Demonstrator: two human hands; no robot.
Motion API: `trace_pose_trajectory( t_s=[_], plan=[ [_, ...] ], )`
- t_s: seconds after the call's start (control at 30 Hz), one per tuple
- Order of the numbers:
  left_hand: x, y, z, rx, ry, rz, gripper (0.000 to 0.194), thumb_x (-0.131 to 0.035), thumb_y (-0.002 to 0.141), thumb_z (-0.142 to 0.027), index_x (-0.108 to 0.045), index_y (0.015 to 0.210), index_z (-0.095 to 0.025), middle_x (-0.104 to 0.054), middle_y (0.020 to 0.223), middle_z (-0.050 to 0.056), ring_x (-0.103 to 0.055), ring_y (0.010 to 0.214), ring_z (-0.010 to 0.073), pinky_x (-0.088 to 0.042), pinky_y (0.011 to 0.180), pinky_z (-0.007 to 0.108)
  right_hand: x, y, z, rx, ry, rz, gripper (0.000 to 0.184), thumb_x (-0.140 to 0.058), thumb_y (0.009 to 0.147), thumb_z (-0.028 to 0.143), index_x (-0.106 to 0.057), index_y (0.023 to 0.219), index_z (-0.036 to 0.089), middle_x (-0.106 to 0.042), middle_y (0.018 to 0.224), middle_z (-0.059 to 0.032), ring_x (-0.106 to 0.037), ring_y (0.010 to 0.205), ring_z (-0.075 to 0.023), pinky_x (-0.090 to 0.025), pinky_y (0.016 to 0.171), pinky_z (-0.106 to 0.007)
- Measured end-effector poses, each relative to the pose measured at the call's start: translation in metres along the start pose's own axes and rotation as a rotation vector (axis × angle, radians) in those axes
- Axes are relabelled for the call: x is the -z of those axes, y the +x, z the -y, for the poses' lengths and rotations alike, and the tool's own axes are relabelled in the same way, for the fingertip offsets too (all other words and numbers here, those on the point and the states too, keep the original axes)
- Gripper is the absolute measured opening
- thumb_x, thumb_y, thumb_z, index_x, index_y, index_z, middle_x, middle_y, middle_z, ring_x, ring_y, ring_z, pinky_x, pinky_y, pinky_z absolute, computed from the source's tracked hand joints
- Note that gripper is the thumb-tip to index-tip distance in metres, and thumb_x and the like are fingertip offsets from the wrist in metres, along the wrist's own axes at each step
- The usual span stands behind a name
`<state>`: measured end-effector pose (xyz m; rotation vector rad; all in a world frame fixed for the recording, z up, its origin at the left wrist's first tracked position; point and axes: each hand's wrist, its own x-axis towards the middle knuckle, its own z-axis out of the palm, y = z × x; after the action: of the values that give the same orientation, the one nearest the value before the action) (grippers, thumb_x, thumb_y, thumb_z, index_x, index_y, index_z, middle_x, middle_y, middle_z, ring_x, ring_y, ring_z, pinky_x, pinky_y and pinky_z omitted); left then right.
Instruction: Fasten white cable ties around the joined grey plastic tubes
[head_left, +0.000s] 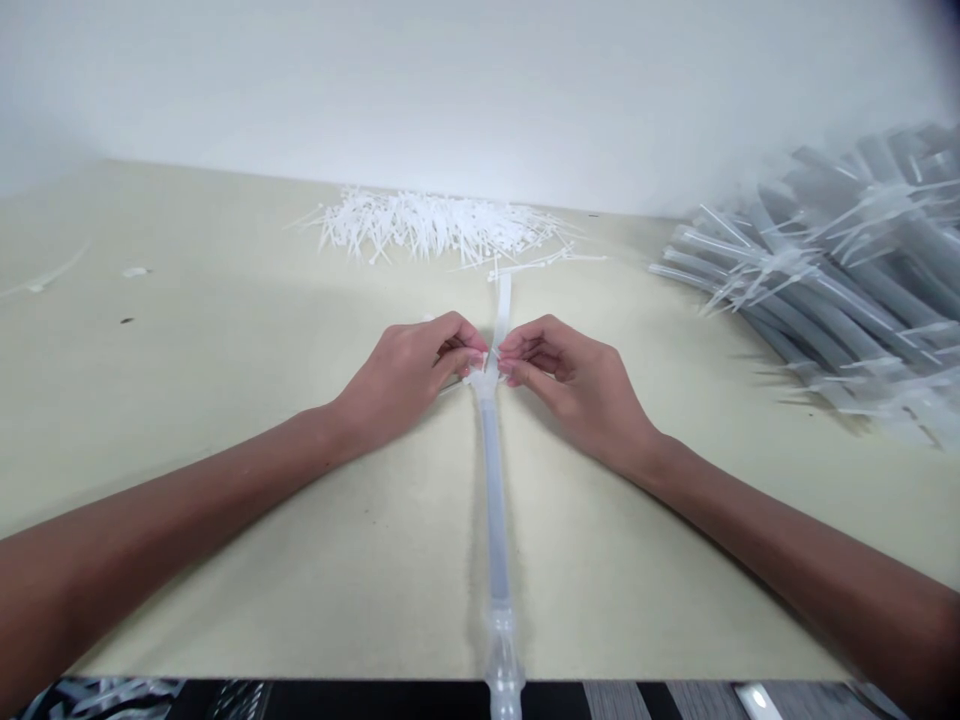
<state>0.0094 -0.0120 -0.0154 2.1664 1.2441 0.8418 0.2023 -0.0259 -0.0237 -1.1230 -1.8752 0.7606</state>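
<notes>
A long clear plastic sleeve with a grey tube inside (493,500) lies lengthwise on the table, its near end hanging past the front edge. At its far end the film is bunched into a narrow neck, and a flat whitish strip (503,305) runs on beyond it. My left hand (409,375) is closed in a pinch at the left of this neck, on what looks like a thin white cable tie (450,387). From the right side, my right hand (574,385) pinches at the same neck, apparently on the tie too; its fingertips partly cover it.
A heap of loose white cable ties (442,225) lies at the back of the table (262,270). Many grey tubes in clear film, with ties on them, form a stack (840,270) at the right. White scraps (135,272) lie at left.
</notes>
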Motion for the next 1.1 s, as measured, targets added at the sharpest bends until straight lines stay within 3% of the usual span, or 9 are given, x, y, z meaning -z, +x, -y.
trace_pose_trajectory(
  t_s=[0.37, 1.1],
  plan=[
    [-0.0001, 0.0003, -0.0005, 0.004, -0.008, -0.002, 0.013, -0.05, 0.087, -0.028, -0.061, 0.086, -0.021, -0.065, 0.074, -0.004, -0.052, 0.06, 0.0087, -0.039, 0.058, 0.02, 0.0019, 0.0, 0.0008, 0.033, -0.155, 0.009, 0.01, -0.054, 0.086, 0.023, -0.064, 0.088, 0.021, -0.062, 0.087, -0.002, -0.06, 0.079, -0.0145, -0.052, 0.072, -0.029],
    [0.0008, 0.0009, -0.0002, 0.007, -0.031, 0.008, 0.014, -0.049, 0.088, -0.03, -0.059, 0.085, -0.021, -0.064, 0.072, -0.003, -0.052, 0.059, 0.009, -0.038, 0.056, 0.022, 0.001, -0.0001, -0.0018, 0.002, -0.09, 0.014, 0.009, -0.055, 0.086, 0.024, -0.062, 0.089, 0.022, -0.063, 0.09, -0.0017, -0.061, 0.079, -0.0146, -0.053, 0.076, -0.032]
  ],
)
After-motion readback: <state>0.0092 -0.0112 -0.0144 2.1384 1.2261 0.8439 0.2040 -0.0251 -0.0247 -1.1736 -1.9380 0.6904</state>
